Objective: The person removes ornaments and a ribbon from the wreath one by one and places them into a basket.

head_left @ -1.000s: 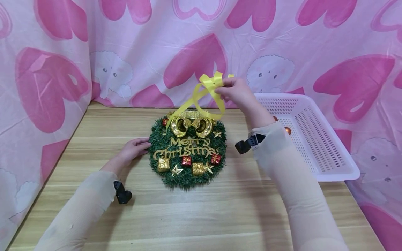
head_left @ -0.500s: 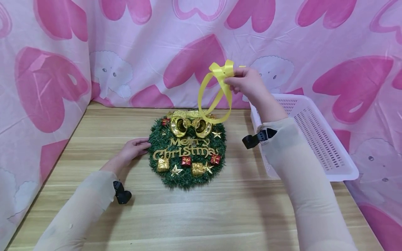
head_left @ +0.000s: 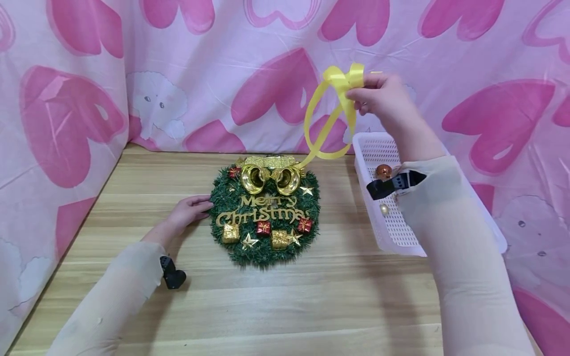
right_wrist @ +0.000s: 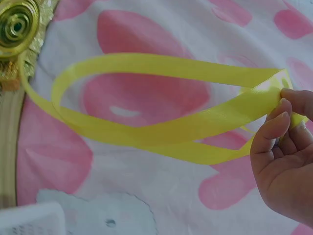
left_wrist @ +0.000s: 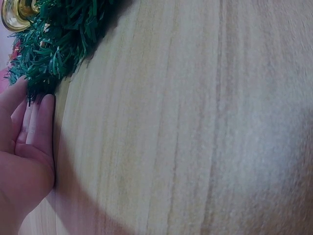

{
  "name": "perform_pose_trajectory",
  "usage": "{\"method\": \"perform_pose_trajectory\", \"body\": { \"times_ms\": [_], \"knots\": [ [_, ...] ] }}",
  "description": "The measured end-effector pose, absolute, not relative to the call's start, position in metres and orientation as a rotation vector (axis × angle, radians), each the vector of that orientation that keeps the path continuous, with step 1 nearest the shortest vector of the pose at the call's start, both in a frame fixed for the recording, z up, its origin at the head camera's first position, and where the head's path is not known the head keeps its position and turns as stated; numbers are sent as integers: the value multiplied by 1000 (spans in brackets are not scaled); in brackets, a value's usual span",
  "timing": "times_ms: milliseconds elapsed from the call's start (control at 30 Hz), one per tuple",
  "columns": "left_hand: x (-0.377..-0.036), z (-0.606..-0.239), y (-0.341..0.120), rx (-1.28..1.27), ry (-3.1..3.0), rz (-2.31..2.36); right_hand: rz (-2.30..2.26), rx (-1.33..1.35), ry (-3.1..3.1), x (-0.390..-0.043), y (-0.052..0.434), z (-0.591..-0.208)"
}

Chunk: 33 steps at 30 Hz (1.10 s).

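Note:
A green Christmas wreath (head_left: pixel 266 212) with gold bells (head_left: pixel 270 179), small gift boxes and gold "Merry Christmas" lettering lies flat on the wooden table (head_left: pixel 267 296). My left hand (head_left: pixel 189 210) lies flat on the table, fingers straight, touching the wreath's left edge (left_wrist: pixel 46 58). My right hand (head_left: pixel 383 96) is raised high above the basket and pinches the bow end of a yellow ribbon (head_left: pixel 331 116). In the right wrist view the ribbon (right_wrist: pixel 156 122) loops down from my fingers (right_wrist: pixel 274 129) toward the wreath's top by a gold bell (right_wrist: pixel 17 24).
A white perforated plastic basket (head_left: pixel 392 232) sits at the right of the table, holding small round ornaments (head_left: pixel 383 171). Pink heart-patterned cloth (head_left: pixel 222 74) hangs behind and along both sides.
My right hand has lifted the ribbon up and to the right, from over the wreath to above the basket, drawing the loop out. My left hand stayed still.

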<state>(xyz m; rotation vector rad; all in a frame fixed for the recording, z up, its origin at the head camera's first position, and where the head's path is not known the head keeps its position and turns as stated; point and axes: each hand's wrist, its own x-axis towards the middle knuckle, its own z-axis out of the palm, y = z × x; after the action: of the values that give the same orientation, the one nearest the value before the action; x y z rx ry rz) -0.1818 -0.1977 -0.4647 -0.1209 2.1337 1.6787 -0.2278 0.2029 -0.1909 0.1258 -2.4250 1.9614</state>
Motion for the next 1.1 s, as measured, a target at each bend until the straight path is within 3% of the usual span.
{"method": "perform_pose_trajectory", "body": {
  "times_ms": [700, 1100],
  "knots": [
    [-182, -465, -197, -133, 2137, 1683, 2203, -60, -2053, -218, 279, -153],
    [-182, -465, -199, -132, 2132, 1690, 2184, -283, -2041, -219, 325, -158]
  ]
}}
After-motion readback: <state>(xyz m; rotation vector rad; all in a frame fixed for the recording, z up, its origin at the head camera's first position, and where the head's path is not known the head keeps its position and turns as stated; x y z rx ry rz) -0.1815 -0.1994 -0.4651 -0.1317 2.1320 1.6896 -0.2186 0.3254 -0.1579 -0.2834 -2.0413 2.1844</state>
